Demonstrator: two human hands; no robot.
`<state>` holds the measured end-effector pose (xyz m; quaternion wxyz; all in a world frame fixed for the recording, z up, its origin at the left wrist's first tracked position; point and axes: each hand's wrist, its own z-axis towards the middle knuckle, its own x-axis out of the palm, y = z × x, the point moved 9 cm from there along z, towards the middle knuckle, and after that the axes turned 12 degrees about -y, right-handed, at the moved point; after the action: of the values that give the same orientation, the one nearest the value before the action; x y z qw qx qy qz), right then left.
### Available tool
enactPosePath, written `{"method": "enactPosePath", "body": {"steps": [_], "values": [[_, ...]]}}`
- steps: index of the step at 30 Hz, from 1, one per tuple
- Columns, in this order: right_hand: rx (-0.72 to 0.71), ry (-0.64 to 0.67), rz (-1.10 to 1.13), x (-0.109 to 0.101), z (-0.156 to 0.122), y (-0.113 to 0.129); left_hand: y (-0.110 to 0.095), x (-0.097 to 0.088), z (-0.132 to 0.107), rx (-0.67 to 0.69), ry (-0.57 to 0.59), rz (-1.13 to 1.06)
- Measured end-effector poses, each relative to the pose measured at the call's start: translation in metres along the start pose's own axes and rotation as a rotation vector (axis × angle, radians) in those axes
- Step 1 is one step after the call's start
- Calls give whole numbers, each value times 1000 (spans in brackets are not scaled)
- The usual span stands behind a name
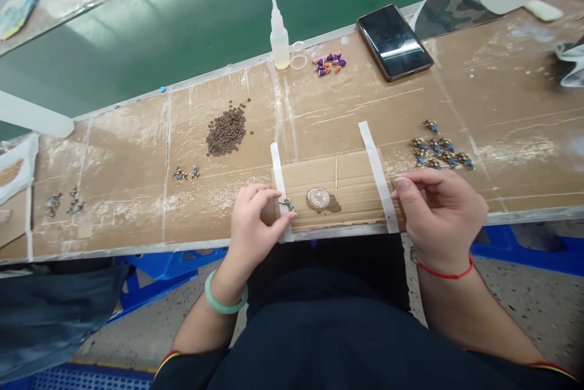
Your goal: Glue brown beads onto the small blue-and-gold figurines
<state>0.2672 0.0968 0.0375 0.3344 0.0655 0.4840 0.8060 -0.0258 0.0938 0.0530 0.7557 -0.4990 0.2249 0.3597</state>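
Note:
My left hand (pixel 252 221) pinches a tiny blue and gold figure (pixel 287 204) at the left end of a small cardboard pad (pixel 351 180) taped to the bench. My right hand (pixel 435 210) rests curled at the pad's right end, thumb and forefinger pressed together; whether anything is in them I cannot see. On the pad lie a round cap holding glue (pixel 318 198) and a thin wooden stick (pixel 336 173). A group of finished blue and gold figures (pixel 440 153) lies just beyond my right hand.
A heap of small brown beads (pixel 226 131) sits left of centre. A glue bottle (pixel 279 37), a clear cup (pixel 298 55), purple and orange pieces (pixel 329 62) and a phone (pixel 393 41) stand along the far edge. More small figures (pixel 185 173) lie at left. A green conveyor belt (pixel 182 13) runs behind.

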Motion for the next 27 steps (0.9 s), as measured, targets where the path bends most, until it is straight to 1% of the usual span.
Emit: {"method": "enactPosePath", "body": {"steps": [3, 6, 8, 10, 11, 13, 15, 17, 19, 21, 24, 27], "values": [[0, -2, -2, 0, 0, 1, -4, 8, -6, 15, -1, 57], [5, -2, -5, 0, 0, 1, -6, 12, -8, -5, 32, 71], [11, -10, -16, -2, -1, 0, -5, 10, -8, -18, 54, 40], [15, -18, -30, -3, -1, -2, 0, 4, -3, -34, 60, -22], [13, -19, -31, -3, -1, -2, 5, -1, 1, -45, 48, -44], [12, -14, -27, -3, -2, -3, 21, -15, 16, -68, -8, -33], [12, 1, -28, -1, -2, -3, 43, -30, 37, -87, -84, 54], [11, 12, -36, 0, -1, -2, 65, -37, 60, -100, -110, 142], [5, 12, -40, 1, 0, 0, 83, -36, 81, -97, -93, 226], [6, 6, -42, 1, 0, 1, 95, -30, 95, -78, -43, 276], [7, 2, -42, 1, 1, 1, 101, -22, 104, -28, 14, 280], [-5, -8, -25, 0, 2, 1, 101, -19, 106, 21, 18, 252]]}}
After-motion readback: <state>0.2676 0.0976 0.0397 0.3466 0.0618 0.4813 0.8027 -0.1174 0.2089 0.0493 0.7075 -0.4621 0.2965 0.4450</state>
